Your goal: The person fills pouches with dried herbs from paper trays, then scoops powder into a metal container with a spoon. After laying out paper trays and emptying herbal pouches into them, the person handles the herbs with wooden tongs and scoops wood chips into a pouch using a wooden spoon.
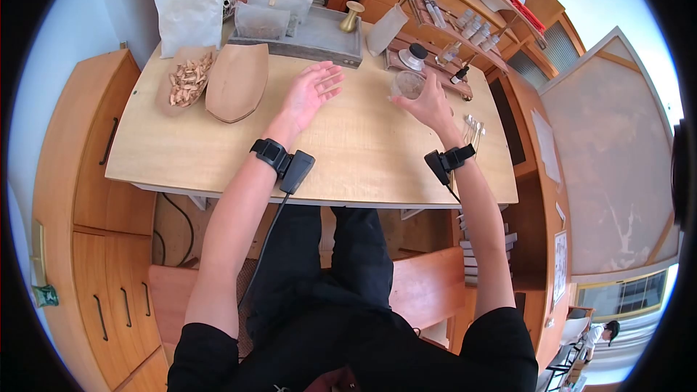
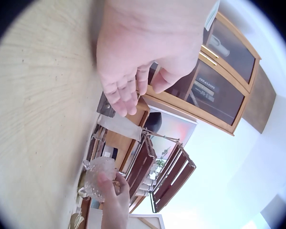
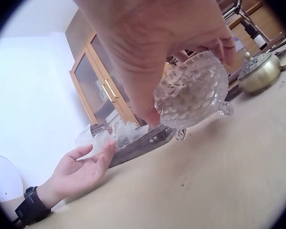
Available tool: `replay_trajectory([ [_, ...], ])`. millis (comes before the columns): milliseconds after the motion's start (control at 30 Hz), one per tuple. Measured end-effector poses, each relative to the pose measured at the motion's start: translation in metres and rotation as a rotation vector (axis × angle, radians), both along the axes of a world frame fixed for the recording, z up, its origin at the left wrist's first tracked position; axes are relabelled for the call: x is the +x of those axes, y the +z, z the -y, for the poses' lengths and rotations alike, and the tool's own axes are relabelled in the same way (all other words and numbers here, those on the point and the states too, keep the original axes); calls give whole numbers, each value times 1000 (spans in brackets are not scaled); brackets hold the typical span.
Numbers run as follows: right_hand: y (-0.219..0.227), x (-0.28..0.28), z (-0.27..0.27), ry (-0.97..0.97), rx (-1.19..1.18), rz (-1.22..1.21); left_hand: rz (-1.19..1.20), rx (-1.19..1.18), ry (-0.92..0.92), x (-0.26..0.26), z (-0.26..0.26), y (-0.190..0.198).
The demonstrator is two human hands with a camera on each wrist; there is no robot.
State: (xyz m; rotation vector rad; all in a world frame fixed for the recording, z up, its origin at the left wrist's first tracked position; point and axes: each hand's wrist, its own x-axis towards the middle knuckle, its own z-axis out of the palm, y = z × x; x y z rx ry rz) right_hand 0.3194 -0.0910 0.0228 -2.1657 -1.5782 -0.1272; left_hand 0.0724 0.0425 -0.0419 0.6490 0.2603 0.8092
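My right hand (image 1: 433, 107) grips a clear glass bowl (image 3: 195, 93) by its rim, thumb on one side and fingers on the other. The bowl has a bumpy surface and little glass feet; it is tilted in the right wrist view, its feet close over the table (image 1: 348, 152). Toward the middle of the table, my left hand (image 1: 311, 93) hovers with relaxed fingers and holds nothing. Behind the left hand lies a grey tray (image 1: 319, 47) with clear bags in it. A round brass pot (image 3: 260, 76) stands just past the bowl.
Wood chips (image 1: 190, 80) fill one brown paper boat at the left, beside a second paper boat (image 1: 236, 83). A white pouch (image 1: 190, 11) stands behind them. At the back right, a wooden rack (image 1: 465, 40) bears small bottles. Cotton swabs (image 1: 473, 129) lie near the right edge.
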Motion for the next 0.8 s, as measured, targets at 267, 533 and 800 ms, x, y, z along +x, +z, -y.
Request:
replay_trajectory([
  [267,-4,-3,-1,-35,-48,-5,-8,-5,9,0,1,-2],
  [533,-11,1,-12,-5,-13,-22,-6,13,-12,1,0,-4],
  [800,-13,5,-22,36,-18,30,-10,16,-18,-1,1,-3],
])
